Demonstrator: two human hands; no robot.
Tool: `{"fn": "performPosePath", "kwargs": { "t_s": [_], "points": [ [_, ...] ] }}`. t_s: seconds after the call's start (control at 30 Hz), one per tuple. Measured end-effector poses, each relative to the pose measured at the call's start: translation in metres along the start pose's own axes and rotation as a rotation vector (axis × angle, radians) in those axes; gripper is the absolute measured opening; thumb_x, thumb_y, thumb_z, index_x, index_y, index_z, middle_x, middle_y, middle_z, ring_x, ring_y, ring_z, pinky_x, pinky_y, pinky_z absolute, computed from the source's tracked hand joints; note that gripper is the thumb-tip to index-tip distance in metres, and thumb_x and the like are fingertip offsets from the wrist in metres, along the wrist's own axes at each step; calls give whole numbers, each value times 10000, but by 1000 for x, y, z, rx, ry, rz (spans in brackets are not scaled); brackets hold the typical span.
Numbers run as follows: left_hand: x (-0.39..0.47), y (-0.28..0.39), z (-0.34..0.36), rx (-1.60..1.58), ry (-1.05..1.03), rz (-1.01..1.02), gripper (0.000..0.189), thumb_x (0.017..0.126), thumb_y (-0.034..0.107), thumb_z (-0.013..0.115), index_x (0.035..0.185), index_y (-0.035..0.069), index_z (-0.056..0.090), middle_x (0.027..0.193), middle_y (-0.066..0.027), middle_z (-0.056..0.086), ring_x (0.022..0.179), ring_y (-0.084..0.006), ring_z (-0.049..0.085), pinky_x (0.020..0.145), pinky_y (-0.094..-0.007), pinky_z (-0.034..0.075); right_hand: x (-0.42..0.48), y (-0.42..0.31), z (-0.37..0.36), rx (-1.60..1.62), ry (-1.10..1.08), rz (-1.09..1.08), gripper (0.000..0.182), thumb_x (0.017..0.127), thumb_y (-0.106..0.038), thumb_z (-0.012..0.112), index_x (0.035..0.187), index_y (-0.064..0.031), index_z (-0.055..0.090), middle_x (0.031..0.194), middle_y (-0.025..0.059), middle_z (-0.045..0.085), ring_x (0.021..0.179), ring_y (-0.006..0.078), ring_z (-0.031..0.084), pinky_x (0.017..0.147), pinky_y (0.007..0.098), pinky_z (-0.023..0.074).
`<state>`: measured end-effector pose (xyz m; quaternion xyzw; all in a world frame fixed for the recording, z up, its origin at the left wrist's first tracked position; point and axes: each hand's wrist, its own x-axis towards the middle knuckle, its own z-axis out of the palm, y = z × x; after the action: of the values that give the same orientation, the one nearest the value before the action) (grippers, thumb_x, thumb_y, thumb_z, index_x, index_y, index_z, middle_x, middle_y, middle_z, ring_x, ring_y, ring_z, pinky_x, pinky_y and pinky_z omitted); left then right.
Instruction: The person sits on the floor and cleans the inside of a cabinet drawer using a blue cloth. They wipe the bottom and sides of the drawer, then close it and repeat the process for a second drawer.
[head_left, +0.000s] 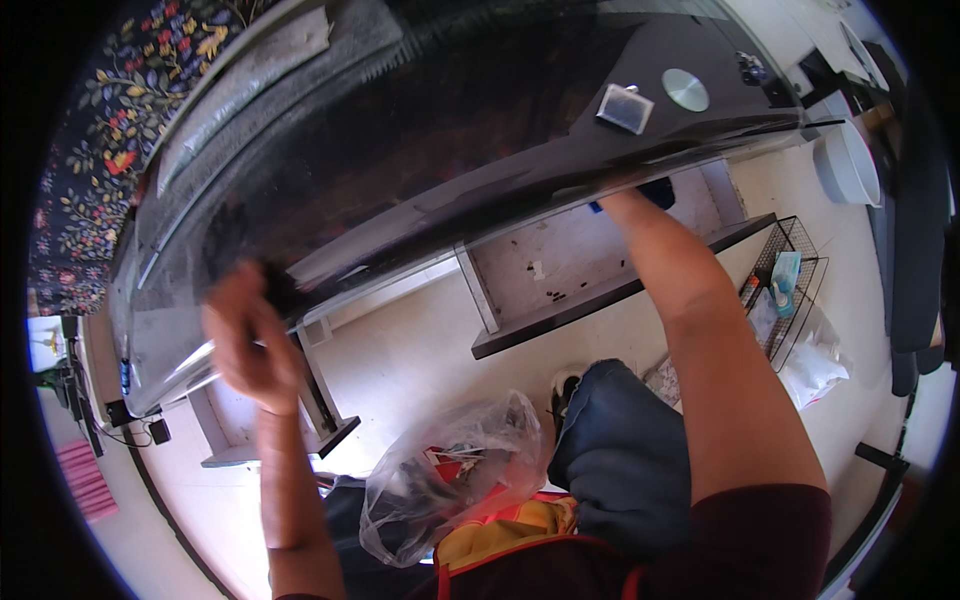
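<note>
My left hand (251, 334) is blurred over the near left edge of the dark glossy tabletop (450, 142). Its thumb stands apart from the fingers and nothing shows in it. My right arm reaches into an open drawer (555, 277) under the table; only the wrist end of my right hand (616, 198) shows, and the tabletop edge hides the fingers. Beside that wrist lies a dark blue object (656, 193), partly covered. Small dark bits and a white scrap (536, 270) lie on the drawer floor.
A clear plastic bag (457, 480) of odds and ends rests at my lap. Another open drawer (225, 420) juts out at left. On the right are a black wire basket (787, 292), a white bag (814, 367) and a white bucket (847, 165). A silvery square object (625, 109) and a round disc (685, 90) lie on the tabletop.
</note>
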<state>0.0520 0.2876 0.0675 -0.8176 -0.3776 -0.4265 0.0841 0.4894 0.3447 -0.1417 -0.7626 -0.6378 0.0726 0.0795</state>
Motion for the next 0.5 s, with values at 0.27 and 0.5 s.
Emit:
{"fn": "performPosePath", "kwargs": {
  "t_s": [0.27, 0.5],
  "points": [
    [-84, 128, 73, -360, -582, -397, 517, 682, 120, 775, 1141, -27, 586, 1093, -223, 615, 977, -368, 595, 844, -383, 483, 10, -50, 32, 359, 33, -6, 591, 897, -439, 472, 1391, -119, 417, 1462, 145, 356, 1360, 307, 309, 1129, 404, 241],
    [-84, 143, 82, -279, -683, -151, 302, 702, 28, 692, 997, 13, 631, 831, -148, 647, 768, -331, 620, 674, -405, 508, 24, -63, 95, 1077, 111, -60, 622, 898, -467, 470, 1410, -122, 392, 1487, 138, 325, 1371, 300, 295, 1134, 400, 236]
  ]
}}
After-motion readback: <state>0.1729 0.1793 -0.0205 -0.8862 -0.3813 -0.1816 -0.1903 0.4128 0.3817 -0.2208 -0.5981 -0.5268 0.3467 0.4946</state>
